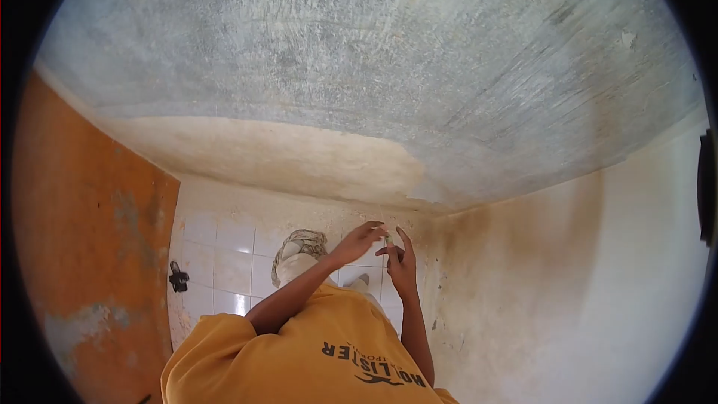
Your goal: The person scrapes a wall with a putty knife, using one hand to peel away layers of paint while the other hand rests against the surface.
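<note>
Both hands are held close together in front of the body, above the tiled floor. My left hand reaches in from the left with its fingers bent toward a small pale object between the hands. My right hand is upright beside it, with the index finger raised and the other fingers bent around the lower part of that object. What the object is cannot be made out. Whether my left fingers touch it is too small to tell.
Ahead stands a wall with grey-blue and cream patches. An orange wall is at left, a stained pale wall at right. A patterned cloth bundle and a dark object are over the white tiles.
</note>
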`<state>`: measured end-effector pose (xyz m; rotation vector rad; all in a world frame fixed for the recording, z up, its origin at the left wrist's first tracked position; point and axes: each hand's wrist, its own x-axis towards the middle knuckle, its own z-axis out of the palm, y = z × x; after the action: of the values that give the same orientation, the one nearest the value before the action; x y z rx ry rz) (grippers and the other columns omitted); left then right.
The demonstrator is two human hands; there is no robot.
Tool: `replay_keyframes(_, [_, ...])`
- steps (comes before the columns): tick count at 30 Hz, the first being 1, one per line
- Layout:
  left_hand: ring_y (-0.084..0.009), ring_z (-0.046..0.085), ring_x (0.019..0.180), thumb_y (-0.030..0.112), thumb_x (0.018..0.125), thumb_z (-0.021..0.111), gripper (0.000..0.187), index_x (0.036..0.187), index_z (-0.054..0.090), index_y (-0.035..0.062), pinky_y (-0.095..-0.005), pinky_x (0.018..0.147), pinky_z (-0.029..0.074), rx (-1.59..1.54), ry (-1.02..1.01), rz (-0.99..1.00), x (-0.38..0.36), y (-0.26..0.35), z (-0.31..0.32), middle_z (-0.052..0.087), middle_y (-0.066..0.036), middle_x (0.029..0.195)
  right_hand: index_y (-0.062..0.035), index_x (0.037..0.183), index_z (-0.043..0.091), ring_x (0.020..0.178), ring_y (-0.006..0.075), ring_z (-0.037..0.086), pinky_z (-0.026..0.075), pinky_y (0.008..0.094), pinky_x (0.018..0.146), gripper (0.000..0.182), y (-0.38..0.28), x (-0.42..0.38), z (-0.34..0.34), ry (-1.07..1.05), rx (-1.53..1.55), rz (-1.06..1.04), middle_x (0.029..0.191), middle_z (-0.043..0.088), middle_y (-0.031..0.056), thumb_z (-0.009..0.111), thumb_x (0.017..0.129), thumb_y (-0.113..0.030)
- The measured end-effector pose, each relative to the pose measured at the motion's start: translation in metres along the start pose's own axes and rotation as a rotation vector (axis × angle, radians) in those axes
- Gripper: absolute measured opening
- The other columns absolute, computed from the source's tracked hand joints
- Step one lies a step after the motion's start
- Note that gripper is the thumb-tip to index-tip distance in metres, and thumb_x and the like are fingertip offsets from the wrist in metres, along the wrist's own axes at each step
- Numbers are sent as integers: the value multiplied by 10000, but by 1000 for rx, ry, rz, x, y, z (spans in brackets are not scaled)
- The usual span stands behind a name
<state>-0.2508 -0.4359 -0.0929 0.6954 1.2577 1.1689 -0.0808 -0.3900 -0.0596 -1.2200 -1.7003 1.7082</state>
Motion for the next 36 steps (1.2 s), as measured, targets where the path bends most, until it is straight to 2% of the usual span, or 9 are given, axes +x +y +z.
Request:
replay_keyframes(1, [-252,654,1138,385,1065,537,622,1531,373,7,-322,974,499,-3,40,-3,-3,0,19,671,-207,1225,-108,1555,345,542,47,419,345,220,484,543,3,-4,-8,2,43,7,856,717,74,540,1072,-262])
replay_keyframes(7, [-208,661,1097,245,1023,655,791,1629,174,81,-354,1015,506,-276,78,60,-24,-15,72,687,-174,1194,-69,1580,259,555,56,463,375,223,501,600,19,-29,-38,-84,144,92,927,711,102,537,1077,-242])
replay_keyframes(10, [-171,654,1001,196,1013,661,778,1635,198,131,-338,907,536,-202,199,75,-40,-31,83,702,-145,1086,-79,1585,249,565,72,495,401,231,507,600,29,-34,-42,-211,152,69,962,707,107,536,1076,-215])
replay_keyframes(16, [-168,653,1023,201,1030,632,721,1626,233,128,-336,907,536,-343,357,67,-63,-56,80,682,-129,1126,-73,1567,296,686,131,646,524,266,599,547,43,-23,-41,-484,91,57,1039,724,123,515,1071,-148])
replay_keyframes(21, [-122,663,776,278,1060,580,577,1560,379,71,-278,742,554,-199,590,85,-57,-36,66,669,-113,1092,-92,1532,387,828,161,706,572,286,687,482,37,-6,-37,-570,63,155,1091,729,120,510,1072,-166])
replay_keyframes(26, [-92,592,673,281,1063,571,569,1546,392,41,-260,629,497,-339,659,65,-27,-18,45,659,-74,1077,-61,1509,412,849,164,704,565,289,704,486,25,6,-44,-486,14,160,1102,737,116,527,1065,-219])
replay_keyframes(31, [-85,534,780,114,1059,478,564,1597,319,54,-253,680,473,-431,597,304,9,16,22,644,-94,1222,-49,1472,469,836,149,675,541,289,745,483,4,27,-72,-264,112,194,1115,732,121,538,1040,-254])
replay_keyframes(34, [-82,529,791,81,1064,464,575,1612,290,72,-264,691,476,-441,639,421,20,43,8,646,-94,1221,-46,1423,517,821,155,674,539,286,732,422,2,45,-86,-69,127,213,1098,724,117,530,1055,-252])
replay_keyframes(36, [-55,490,695,143,1094,468,573,1627,261,113,-230,603,448,-370,709,479,22,67,9,634,-68,1177,-55,1414,536,829,143,664,529,281,740,422,1,61,-88,-78,143,196,1088,722,104,540,1055,-278])
